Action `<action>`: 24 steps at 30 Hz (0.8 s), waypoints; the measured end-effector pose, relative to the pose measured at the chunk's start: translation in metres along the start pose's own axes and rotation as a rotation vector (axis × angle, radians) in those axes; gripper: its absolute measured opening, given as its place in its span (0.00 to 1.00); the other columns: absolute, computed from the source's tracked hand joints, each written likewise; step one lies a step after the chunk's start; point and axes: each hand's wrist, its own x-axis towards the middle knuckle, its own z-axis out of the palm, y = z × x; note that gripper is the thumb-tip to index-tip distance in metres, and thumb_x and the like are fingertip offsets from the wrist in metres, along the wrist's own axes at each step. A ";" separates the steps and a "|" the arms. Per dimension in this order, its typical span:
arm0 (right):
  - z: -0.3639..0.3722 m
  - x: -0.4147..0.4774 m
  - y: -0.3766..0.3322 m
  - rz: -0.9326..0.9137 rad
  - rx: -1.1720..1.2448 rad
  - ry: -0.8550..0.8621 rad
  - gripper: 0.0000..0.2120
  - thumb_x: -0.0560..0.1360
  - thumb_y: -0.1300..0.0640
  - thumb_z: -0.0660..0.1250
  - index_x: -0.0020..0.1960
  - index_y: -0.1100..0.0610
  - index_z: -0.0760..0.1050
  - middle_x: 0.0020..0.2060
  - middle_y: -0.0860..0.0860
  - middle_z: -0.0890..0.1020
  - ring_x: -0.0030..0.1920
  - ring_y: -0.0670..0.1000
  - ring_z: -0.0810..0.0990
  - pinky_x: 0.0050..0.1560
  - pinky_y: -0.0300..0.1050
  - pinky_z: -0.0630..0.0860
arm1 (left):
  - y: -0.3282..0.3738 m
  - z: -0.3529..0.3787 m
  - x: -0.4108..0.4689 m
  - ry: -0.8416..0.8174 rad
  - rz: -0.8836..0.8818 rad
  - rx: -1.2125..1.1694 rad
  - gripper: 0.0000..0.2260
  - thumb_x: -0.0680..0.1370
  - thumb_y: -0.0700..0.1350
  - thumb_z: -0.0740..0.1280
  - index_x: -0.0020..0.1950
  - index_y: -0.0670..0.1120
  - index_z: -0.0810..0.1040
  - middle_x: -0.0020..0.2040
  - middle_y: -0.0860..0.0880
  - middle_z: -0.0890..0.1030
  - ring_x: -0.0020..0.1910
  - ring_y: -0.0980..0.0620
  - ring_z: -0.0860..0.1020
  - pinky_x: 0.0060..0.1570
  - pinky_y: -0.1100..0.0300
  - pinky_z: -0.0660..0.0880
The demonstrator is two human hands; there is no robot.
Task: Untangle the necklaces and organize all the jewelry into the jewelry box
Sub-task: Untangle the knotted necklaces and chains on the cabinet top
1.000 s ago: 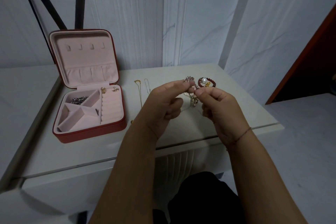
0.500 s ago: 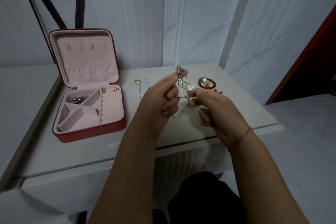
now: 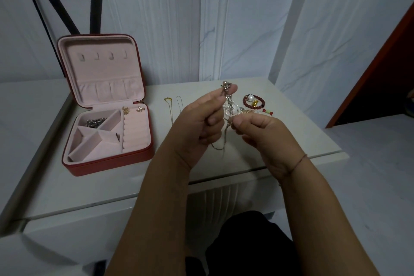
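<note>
Grip tight: left hand [image 3: 198, 126] & right hand [image 3: 266, 139] each pinched the tangled necklaces [image 3: 229, 107] above the tabletop [image 3: 302, 134]; jewelry box [image 3: 112, 163] sat open, far left.

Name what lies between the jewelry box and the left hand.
In the head view, two thin chains lie on the table there, side by side: a gold chain and a silver chain.

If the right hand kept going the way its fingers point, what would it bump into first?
Past the tangled necklaces the right hand pinches, probably the left hand close beside it, though depth is unclear.
</note>
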 end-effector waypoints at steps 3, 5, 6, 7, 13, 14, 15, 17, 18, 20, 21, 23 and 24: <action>0.001 0.000 0.000 0.054 0.052 -0.014 0.06 0.76 0.58 0.67 0.42 0.55 0.81 0.40 0.51 0.82 0.44 0.48 0.76 0.50 0.43 0.72 | 0.001 -0.002 -0.001 0.019 0.001 -0.017 0.13 0.81 0.42 0.56 0.60 0.48 0.77 0.26 0.53 0.63 0.20 0.60 0.57 0.20 0.65 0.49; 0.004 0.001 -0.001 0.086 0.155 -0.030 0.08 0.77 0.60 0.64 0.42 0.56 0.80 0.36 0.49 0.81 0.41 0.47 0.77 0.48 0.42 0.73 | 0.002 -0.002 -0.001 0.048 0.005 -0.014 0.12 0.81 0.41 0.56 0.59 0.49 0.77 0.28 0.53 0.65 0.20 0.60 0.57 0.21 0.65 0.49; 0.004 0.001 -0.003 0.104 0.220 -0.024 0.08 0.78 0.60 0.63 0.41 0.56 0.79 0.35 0.48 0.80 0.40 0.46 0.77 0.48 0.42 0.73 | 0.001 -0.002 -0.001 0.073 0.016 0.006 0.12 0.81 0.41 0.57 0.59 0.49 0.77 0.30 0.52 0.67 0.20 0.60 0.57 0.21 0.66 0.49; 0.004 0.002 -0.004 0.119 0.282 -0.010 0.09 0.78 0.60 0.63 0.41 0.56 0.78 0.33 0.48 0.80 0.38 0.45 0.76 0.47 0.41 0.73 | 0.001 -0.003 -0.001 0.108 0.030 0.051 0.12 0.80 0.40 0.58 0.58 0.49 0.78 0.31 0.52 0.69 0.21 0.60 0.57 0.21 0.66 0.50; 0.001 0.003 -0.006 0.142 0.396 0.049 0.05 0.76 0.61 0.65 0.43 0.56 0.78 0.32 0.48 0.80 0.36 0.45 0.77 0.44 0.39 0.75 | -0.002 0.003 -0.005 0.296 0.055 0.389 0.21 0.76 0.38 0.68 0.69 0.47 0.72 0.35 0.53 0.78 0.21 0.60 0.65 0.21 0.70 0.62; 0.002 0.003 -0.006 0.139 0.400 0.045 0.05 0.76 0.61 0.65 0.43 0.56 0.78 0.33 0.48 0.80 0.36 0.45 0.77 0.44 0.39 0.75 | -0.002 0.006 -0.006 0.301 0.049 0.390 0.22 0.76 0.37 0.68 0.70 0.47 0.71 0.41 0.51 0.81 0.21 0.61 0.68 0.22 0.72 0.64; 0.002 0.003 -0.006 0.135 0.402 0.040 0.05 0.76 0.61 0.65 0.42 0.56 0.78 0.33 0.48 0.79 0.36 0.45 0.76 0.43 0.39 0.74 | -0.002 0.009 -0.007 0.296 0.040 0.393 0.24 0.76 0.37 0.68 0.70 0.47 0.69 0.47 0.49 0.83 0.21 0.63 0.70 0.22 0.72 0.65; 0.001 0.002 -0.005 0.123 0.398 0.027 0.05 0.76 0.61 0.65 0.43 0.56 0.79 0.33 0.48 0.80 0.36 0.45 0.76 0.43 0.38 0.73 | -0.002 0.011 -0.008 0.282 0.028 0.423 0.25 0.76 0.39 0.69 0.72 0.48 0.68 0.51 0.47 0.84 0.21 0.63 0.68 0.22 0.71 0.63; 0.000 0.002 -0.005 0.117 0.393 0.019 0.05 0.76 0.61 0.65 0.43 0.56 0.79 0.33 0.48 0.80 0.36 0.45 0.76 0.43 0.38 0.73 | -0.002 0.011 -0.007 0.281 0.026 0.436 0.26 0.75 0.40 0.70 0.72 0.49 0.67 0.50 0.48 0.84 0.21 0.62 0.66 0.22 0.69 0.63; -0.002 0.002 -0.005 0.103 0.377 0.004 0.05 0.76 0.60 0.65 0.45 0.56 0.80 0.35 0.47 0.81 0.37 0.44 0.76 0.43 0.37 0.74 | -0.001 0.010 -0.007 0.287 0.019 0.442 0.28 0.75 0.41 0.70 0.73 0.51 0.66 0.46 0.49 0.84 0.22 0.61 0.65 0.22 0.68 0.62; -0.003 0.002 -0.004 0.097 0.369 0.001 0.04 0.76 0.60 0.66 0.45 0.56 0.80 0.36 0.47 0.81 0.38 0.44 0.77 0.43 0.37 0.74 | -0.001 0.010 -0.007 0.285 0.017 0.446 0.28 0.75 0.41 0.70 0.73 0.51 0.66 0.45 0.49 0.84 0.22 0.61 0.65 0.22 0.68 0.62; -0.004 0.002 -0.004 0.090 0.354 -0.003 0.04 0.76 0.59 0.66 0.47 0.55 0.80 0.38 0.47 0.82 0.39 0.43 0.77 0.42 0.37 0.73 | 0.001 0.012 -0.009 0.265 0.027 0.472 0.29 0.75 0.40 0.70 0.74 0.52 0.65 0.45 0.48 0.84 0.22 0.61 0.67 0.21 0.67 0.64; -0.004 0.002 -0.004 0.089 0.348 -0.003 0.04 0.76 0.59 0.66 0.47 0.55 0.80 0.38 0.47 0.83 0.39 0.43 0.77 0.42 0.37 0.73 | 0.002 0.014 -0.009 0.255 0.037 0.487 0.30 0.75 0.40 0.70 0.74 0.52 0.64 0.45 0.47 0.84 0.22 0.61 0.69 0.21 0.63 0.68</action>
